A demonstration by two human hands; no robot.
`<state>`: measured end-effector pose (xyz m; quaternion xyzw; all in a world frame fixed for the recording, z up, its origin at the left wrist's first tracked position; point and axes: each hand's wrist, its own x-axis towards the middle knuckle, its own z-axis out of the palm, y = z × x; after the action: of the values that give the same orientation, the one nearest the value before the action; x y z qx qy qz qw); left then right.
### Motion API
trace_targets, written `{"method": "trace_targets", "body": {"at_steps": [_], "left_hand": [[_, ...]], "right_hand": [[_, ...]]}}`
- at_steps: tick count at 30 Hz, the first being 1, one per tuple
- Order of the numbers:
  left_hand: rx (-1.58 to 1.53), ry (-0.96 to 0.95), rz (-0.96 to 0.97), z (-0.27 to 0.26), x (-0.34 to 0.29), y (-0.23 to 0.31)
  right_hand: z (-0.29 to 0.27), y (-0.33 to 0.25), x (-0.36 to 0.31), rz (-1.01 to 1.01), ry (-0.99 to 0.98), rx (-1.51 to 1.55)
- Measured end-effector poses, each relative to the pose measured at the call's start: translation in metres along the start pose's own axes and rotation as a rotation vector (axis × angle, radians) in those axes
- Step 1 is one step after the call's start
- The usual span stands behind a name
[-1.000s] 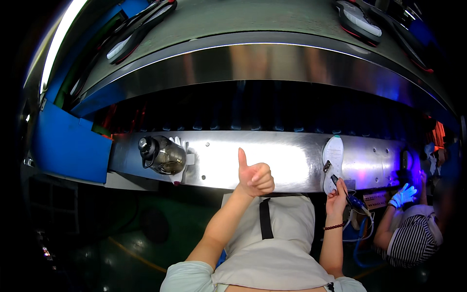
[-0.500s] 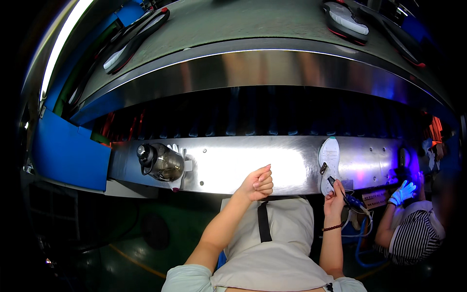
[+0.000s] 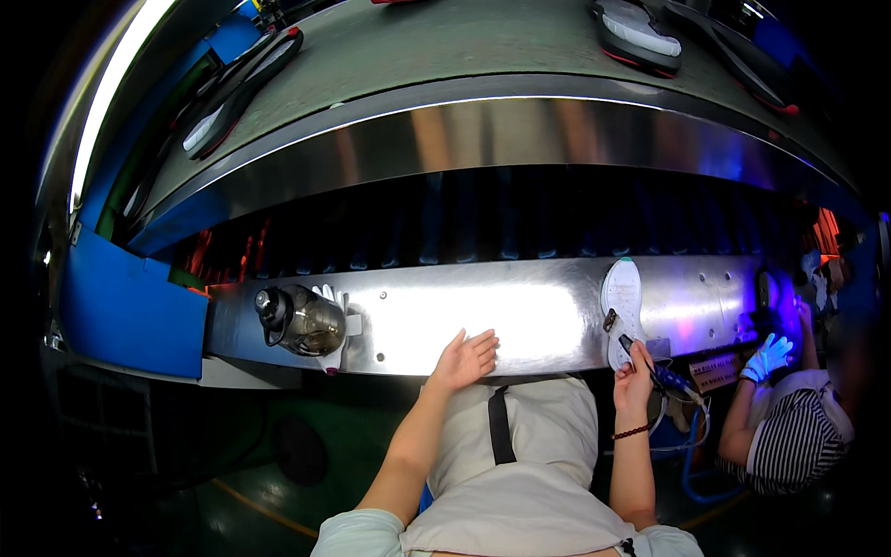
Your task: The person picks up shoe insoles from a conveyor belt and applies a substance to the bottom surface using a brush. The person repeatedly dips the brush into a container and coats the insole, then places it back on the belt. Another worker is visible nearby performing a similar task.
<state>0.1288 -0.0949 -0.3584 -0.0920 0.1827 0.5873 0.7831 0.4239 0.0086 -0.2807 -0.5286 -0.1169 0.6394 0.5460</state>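
Observation:
My left hand (image 3: 466,360) is over the front edge of the steel shelf (image 3: 436,306), fingers stretched out and nothing in them. To the right, my right hand (image 3: 634,374) is closed around a slim dark tool (image 3: 626,343). The tip of this tool is at the lower end of a white shoe sole (image 3: 623,286) lying lengthwise on the shelf. I cannot tell whether the tip touches the sole. A small dark brown piece (image 3: 610,320) sits at the sole's left edge.
A dark translucent bottle (image 3: 302,320) stands at the shelf's left, beside something white. Beyond the metal rail (image 3: 483,130), shoe soles (image 3: 639,37) lie on a green surface. At right is a co-worker's gloved hand (image 3: 768,357), with cables (image 3: 691,395) nearer me.
My left hand has gone from loosely curled to outstretched and moved a little left and down. My right hand keeps its grip by the sole. The view has shifted slightly.

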Motion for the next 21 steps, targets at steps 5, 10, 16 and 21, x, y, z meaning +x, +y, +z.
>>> {"method": "trace_targets", "body": {"at_steps": [5, 10, 16, 21], "left_hand": [[-0.004, -0.032, 0.023, -0.004, 0.003, -0.002], [-0.039, -0.096, 0.028, -0.016, 0.005, -0.002], [-0.016, -0.105, 0.024, -0.012, 0.005, -0.001], [-0.017, -0.093, 0.019, -0.008, 0.005, -0.002]], "right_hand": [[0.002, 0.0, -0.002, 0.006, 0.012, 0.007], [0.002, -0.002, 0.0, -0.013, 0.03, 0.026], [-0.004, -0.007, 0.004, -0.048, 0.047, 0.046], [-0.008, -0.007, 0.007, -0.055, 0.061, 0.057]]}}
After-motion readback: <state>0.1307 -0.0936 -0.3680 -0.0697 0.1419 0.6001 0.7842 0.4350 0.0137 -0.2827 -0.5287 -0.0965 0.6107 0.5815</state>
